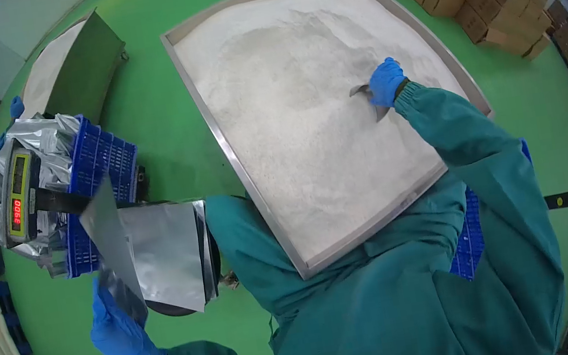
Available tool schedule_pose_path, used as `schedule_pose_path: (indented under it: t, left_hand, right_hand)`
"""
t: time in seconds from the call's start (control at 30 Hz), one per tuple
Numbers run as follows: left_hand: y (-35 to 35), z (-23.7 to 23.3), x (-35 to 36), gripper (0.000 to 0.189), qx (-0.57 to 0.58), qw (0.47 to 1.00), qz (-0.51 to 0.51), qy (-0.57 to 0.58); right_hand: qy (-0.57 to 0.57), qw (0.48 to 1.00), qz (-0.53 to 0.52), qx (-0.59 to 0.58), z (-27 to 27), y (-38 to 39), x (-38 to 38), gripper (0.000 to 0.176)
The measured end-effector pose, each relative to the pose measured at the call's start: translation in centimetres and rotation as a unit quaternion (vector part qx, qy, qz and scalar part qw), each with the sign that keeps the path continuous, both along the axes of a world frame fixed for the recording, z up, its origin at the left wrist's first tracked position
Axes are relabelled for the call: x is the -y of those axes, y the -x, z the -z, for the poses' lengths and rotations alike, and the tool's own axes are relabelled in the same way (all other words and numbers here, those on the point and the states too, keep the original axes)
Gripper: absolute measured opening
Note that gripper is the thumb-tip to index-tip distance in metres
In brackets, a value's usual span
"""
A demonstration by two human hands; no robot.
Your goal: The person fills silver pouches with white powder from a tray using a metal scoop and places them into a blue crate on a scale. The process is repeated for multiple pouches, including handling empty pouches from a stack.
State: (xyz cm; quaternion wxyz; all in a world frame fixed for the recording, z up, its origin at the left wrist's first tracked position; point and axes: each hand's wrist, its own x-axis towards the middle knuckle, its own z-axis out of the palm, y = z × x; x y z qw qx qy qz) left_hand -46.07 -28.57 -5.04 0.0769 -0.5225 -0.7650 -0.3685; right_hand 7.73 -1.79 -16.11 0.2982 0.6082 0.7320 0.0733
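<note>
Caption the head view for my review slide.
Gloved right hand grips a metal scoop over a tray of white powder; the left hand holds a silver pouch.

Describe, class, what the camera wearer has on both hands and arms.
The left hand and right hand each wear a plain blue glove, slightly wrinkled. Both arms are covered by loose, creased teal-green sleeves, with a narrow dark band at the wrist. No markings or cables show on them.

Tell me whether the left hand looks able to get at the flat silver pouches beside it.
Probably yes: the flat silver pouches lie close to the left hand, though the raised pouch it holds partly covers them here.
</note>
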Motion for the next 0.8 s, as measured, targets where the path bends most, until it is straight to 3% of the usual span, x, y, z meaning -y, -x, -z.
schedule_pose_path:
  t: [0.03,0.1,0.13,0.23,0.27,0.33,0.37,0.43,0.47,0.5,0.57,0.63,0.7,0.8]
  left_hand:
    - [-0.8,-0.6,-0.9,0.026,-0.002,0.999,0.025,-0.039]
    - [-5.0,-3.0,-2.4,0.026,0.043,0.998,-0.035,0.028]
    - [-3.1,-1.7,-2.8,0.027,-0.026,0.999,0.038,0.005]
    - [-4.0,-2.1,-4.3,0.03,-0.121,0.986,0.015,0.116]
    - [-4.4,-1.9,-5.0,0.03,-0.123,0.984,0.012,0.127]
    - [-5.8,-1.7,-7.1,0.031,-0.167,0.981,0.086,-0.05]
    - [-6.5,-1.9,-8.0,0.031,-0.168,0.981,0.085,-0.053]
    - [-7.7,-2.3,-9.5,0.033,-0.089,0.98,0.162,-0.076]
    - [-8.3,-2.6,-10.1,0.035,-0.078,0.989,0.125,-0.008]
    - [-9.1,-2.9,-11.0,0.035,-0.074,0.99,0.119,-0.008]
    - [-11.2,-3.1,-13.0,0.033,-0.18,0.969,0.171,-0.012]
    - [-13.1,-2.4,-15.1,0.035,-0.241,0.959,0.149,0.016]
    - [-15.9,-1.5,-17.4,0.037,-0.285,0.949,0.131,0.031]
    - [-20.7,3.1,-23.0,0.03,-0.211,0.961,0.18,-0.003]
  right_hand:
    - [-0.018,0.999,-0.031,-0.012,2.3,-2.1,0.3,0.025]
    - [-0.055,0.993,-0.095,-0.037,3.1,-4.9,0.5,0.021]
    - [-0.072,0.988,-0.128,-0.052,1.8,-5.8,0.5,0.019]
    - [-0.153,0.981,-0.101,-0.065,-4.9,-5.6,1.0,0.021]
    - [-0.206,0.971,-0.102,-0.067,-4.7,-6.6,-0.3,0.022]
    - [-0.167,0.969,-0.137,-0.124,-2.0,-7.0,-2.4,0.021]
    - [-0.131,0.961,-0.17,-0.177,-0.4,-7.1,-3.1,0.02]
    - [0.134,0.972,-0.122,-0.15,2.9,-2.1,-1.6,0.023]
    - [0.117,0.968,-0.125,-0.182,7.6,-1.1,-0.7,0.025]
    - [0.1,0.963,-0.13,-0.215,12.3,-0.2,0.2,0.029]
    - [0.059,0.943,-0.005,-0.328,13.6,1.4,3.0,0.024]
    - [0.062,0.946,0.017,-0.319,12.3,0.6,4.4,0.027]
    - [0.07,0.896,0.046,-0.436,7.4,0.2,5.9,0.028]
    - [0.065,0.896,0.047,-0.436,-0.1,-2.0,6.5,0.029]
